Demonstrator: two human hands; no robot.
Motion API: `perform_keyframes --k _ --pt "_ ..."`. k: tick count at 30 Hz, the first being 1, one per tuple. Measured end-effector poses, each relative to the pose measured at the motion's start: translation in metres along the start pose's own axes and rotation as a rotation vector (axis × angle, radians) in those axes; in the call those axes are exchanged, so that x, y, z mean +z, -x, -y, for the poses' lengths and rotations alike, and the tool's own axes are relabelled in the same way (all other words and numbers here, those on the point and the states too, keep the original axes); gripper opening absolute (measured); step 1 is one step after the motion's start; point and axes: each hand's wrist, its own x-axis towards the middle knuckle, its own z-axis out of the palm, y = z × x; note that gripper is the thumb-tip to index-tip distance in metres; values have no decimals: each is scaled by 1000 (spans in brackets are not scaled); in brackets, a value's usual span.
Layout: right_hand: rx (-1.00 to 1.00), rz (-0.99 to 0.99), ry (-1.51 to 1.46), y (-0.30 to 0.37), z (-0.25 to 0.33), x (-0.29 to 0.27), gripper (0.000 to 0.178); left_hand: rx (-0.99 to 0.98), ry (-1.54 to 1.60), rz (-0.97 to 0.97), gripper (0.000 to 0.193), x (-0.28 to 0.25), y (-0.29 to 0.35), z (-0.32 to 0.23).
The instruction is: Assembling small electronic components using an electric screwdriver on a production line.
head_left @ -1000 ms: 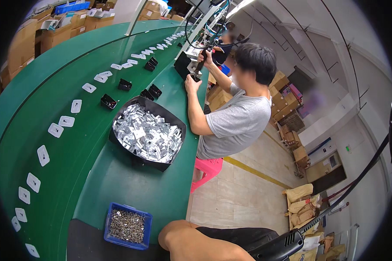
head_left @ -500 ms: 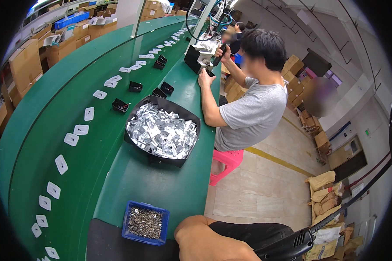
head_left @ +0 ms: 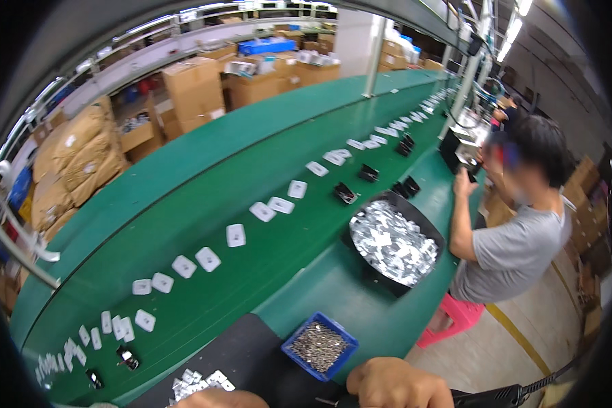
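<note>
- Blue bin (head_left: pixel 319 347) of small metal screws is set on the black mat (head_left: pixel 245 357), just ahead of the right hand (head_left: pixel 398 384).
- The right hand is seen knuckles-up at the lower edge, beside a black tool (head_left: pixel 496 396); whether its fingers are curled or pinching cannot be told.
- Only a sliver of the left hand (head_left: pixel 214 400) is shown, near white parts (head_left: pixel 197 384) on the mat; its fingers are hidden.
- Screws are best picked singly, with the bin kept close.
- White plates (head_left: pixel 207 258) on the green belt (head_left: pixel 265 163) should be left undisturbed.
- The co-worker (head_left: pixel 510 238) and the tray (head_left: pixel 394 245) stand well apart.
</note>
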Motion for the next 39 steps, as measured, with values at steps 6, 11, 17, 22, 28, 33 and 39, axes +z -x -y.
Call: perform_keyframes --k 6,11,17,22,28,33,39 --pt "17 0 -103 6 11 -12 19 -1164 -589 279 32 19 -10 0" --pt "160 -5 -61 16 14 -17 18 -1565 -301 587 58 33 -5 11" --pt "325 61 -84 9 12 -22 25 -1855 -260 800 60 36 -24 17" --pt "239 26 -14 11 7 -21 26 -1545 -350 724 54 32 3 4" --pt "-692 -187 287 17 -52 -9 28 -1501 -457 754 50 38 4 13" --pt "234 22 46 18 7 -27 18 -1922 -453 1154 49 42 -26 28" --pt "143 -35 25 22 -1 -26 13 -1355 -763 878 53 40 6 5"
